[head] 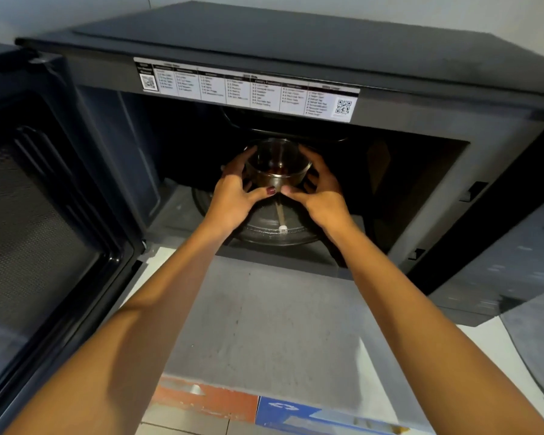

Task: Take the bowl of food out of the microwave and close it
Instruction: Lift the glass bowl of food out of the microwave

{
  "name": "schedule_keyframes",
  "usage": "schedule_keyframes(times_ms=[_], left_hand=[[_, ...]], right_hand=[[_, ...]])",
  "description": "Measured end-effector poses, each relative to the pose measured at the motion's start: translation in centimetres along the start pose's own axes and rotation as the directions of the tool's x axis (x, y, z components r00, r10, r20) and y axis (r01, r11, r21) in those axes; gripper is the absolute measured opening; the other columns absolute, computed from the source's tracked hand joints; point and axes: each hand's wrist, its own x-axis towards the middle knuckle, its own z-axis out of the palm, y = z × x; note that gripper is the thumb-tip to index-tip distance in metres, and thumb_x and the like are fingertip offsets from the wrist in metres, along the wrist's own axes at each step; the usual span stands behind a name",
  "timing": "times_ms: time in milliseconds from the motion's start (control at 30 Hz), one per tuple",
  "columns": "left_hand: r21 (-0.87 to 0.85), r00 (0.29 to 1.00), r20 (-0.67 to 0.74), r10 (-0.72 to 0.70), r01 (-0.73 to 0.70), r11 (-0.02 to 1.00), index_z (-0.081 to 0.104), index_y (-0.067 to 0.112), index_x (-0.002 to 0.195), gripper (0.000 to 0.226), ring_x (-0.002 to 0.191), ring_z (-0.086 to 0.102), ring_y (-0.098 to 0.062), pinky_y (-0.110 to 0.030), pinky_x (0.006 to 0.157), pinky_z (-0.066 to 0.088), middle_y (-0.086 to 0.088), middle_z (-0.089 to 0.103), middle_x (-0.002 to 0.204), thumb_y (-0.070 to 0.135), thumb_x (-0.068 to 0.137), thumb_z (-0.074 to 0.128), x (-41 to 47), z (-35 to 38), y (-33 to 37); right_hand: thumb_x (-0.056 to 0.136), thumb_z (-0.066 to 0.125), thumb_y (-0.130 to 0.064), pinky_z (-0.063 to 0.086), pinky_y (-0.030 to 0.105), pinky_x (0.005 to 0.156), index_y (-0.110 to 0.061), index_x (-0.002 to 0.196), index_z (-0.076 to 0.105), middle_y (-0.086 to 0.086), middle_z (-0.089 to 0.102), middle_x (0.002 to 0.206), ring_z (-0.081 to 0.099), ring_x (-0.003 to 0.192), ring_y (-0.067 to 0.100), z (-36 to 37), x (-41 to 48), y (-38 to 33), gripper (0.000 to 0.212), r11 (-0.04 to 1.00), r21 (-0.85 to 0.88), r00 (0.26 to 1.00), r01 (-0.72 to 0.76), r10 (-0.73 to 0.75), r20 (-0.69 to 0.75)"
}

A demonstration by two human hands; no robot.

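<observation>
1. we are reaching our left hand and right hand into the microwave.
2. both are cupping the glass bowl at the turntable's middle, thumbs nearly touching.
3. next we are likely lifting it level, out past the open door.

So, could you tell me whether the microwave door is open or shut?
Open: the door is swung out to the left, and both hands grip the bowl inside.

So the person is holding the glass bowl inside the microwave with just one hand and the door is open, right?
Not quite. The head view shows both hands on the glass bowl: the left hand cups one side and the right hand the other. The rest is right: the bowl is inside the microwave, and the door is open.
</observation>
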Motion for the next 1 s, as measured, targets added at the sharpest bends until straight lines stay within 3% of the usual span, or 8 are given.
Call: schedule_keyframes(times_ms=[233,300,433,533,667,767,833,1000], left_hand=[[0.024,0.999,-0.051,0.018,-0.017,1.000,0.038,0.020,0.139,0.071,0.119,0.054,-0.013,-0.003,0.088,0.043,-0.006,0.056,0.130,0.005,0.079,0.072,0.7,0.3,-0.6],[-0.002,0.998,-0.068,0.017,-0.017,1.000,0.041,0.020,0.137,0.067,0.117,0.056,-0.013,-0.006,0.090,0.043,-0.005,0.057,0.126,0.006,0.079,0.072,0.7,0.4,-0.5],[-0.051,0.997,-0.073,0.002,-0.006,0.999,0.044,0.020,0.135,0.066,0.118,0.056,-0.015,-0.024,0.099,0.045,-0.002,0.058,0.125,0.004,0.078,0.072,0.2,0.5,-0.1],[-0.070,0.998,-0.068,0.014,-0.019,0.997,0.045,0.019,0.135,0.064,0.117,0.056,-0.011,-0.016,0.095,0.046,-0.003,0.059,0.127,0.004,0.079,0.071,-0.9,0.3,0.9],[-0.146,0.997,-0.068,0.025,-0.035,0.989,0.047,0.014,0.132,0.057,0.113,0.055,-0.004,-0.009,0.090,0.047,-0.003,0.053,0.131,0.001,0.081,0.068,-3.7,0.1,2.4],[-0.105,0.998,-0.053,0.033,-0.038,0.994,0.051,0.019,0.129,0.057,0.123,0.051,-0.012,-0.006,0.089,0.045,-0.002,0.049,0.137,0.004,0.078,0.072,-5.7,-0.3,2.8],[-0.078,0.999,-0.043,0.017,-0.021,0.997,0.052,0.024,0.128,0.060,0.125,0.050,-0.013,-0.006,0.087,0.046,0.000,0.048,0.139,0.006,0.076,0.074,-7.3,-0.5,3.2],[-0.067,0.999,-0.033,0.009,-0.011,0.998,0.057,0.027,0.125,0.060,0.122,0.052,-0.005,-0.011,0.094,0.045,0.007,0.052,0.134,0.012,0.072,0.079,-11.8,-0.7,5.0]], right_hand=[[0.079,0.070,0.008,0.048,0.034,0.100,-0.008,0.138,0.043,0.008,0.055,0.129,0.055,0.112,0.016,0.5,0.2,-0.5,0.067,0.987,0.150,0.997,-0.066,0.072,-0.036],[0.078,0.069,0.008,0.048,0.035,0.100,-0.007,0.137,0.044,0.009,0.056,0.127,0.055,0.112,0.017,0.5,0.2,-0.7,0.066,0.985,0.159,0.996,-0.073,0.081,-0.044],[0.077,0.072,0.004,0.047,0.040,0.104,-0.011,0.136,0.046,0.000,0.055,0.117,0.056,0.114,0.018,0.4,-0.3,-0.9,0.066,0.988,0.140,0.996,-0.068,0.076,-0.055],[0.077,0.074,0.001,0.049,0.039,0.103,-0.014,0.135,0.047,-0.001,0.056,0.122,0.058,0.117,0.020,0.1,-1.7,-1.3,0.066,0.990,0.134,0.997,-0.035,0.045,-0.069],[0.077,0.074,0.001,0.052,0.028,0.097,-0.013,0.136,0.048,0.001,0.062,0.119,0.063,0.108,0.012,-0.2,-4.3,-2.5,0.066,0.985,0.174,0.996,-0.008,0.023,-0.085],[0.076,0.075,-0.001,0.050,0.033,0.102,-0.014,0.134,0.049,0.007,0.060,0.129,0.059,0.118,0.015,-0.6,-6.9,-3.0,0.065,0.980,0.198,0.997,-0.014,0.029,-0.074],[0.075,0.077,-0.004,0.049,0.035,0.104,-0.017,0.133,0.050,0.007,0.057,0.134,0.058,0.121,0.014,-0.9,-8.7,-3.3,0.065,0.983,0.184,0.997,-0.006,0.020,-0.075],[0.073,0.078,-0.001,0.049,0.021,0.099,-0.017,0.135,0.049,0.006,0.049,0.144,0.054,0.126,0.017,-1.5,-13.3,-4.0,0.070,0.978,0.207,0.995,-0.005,0.025,-0.095]])
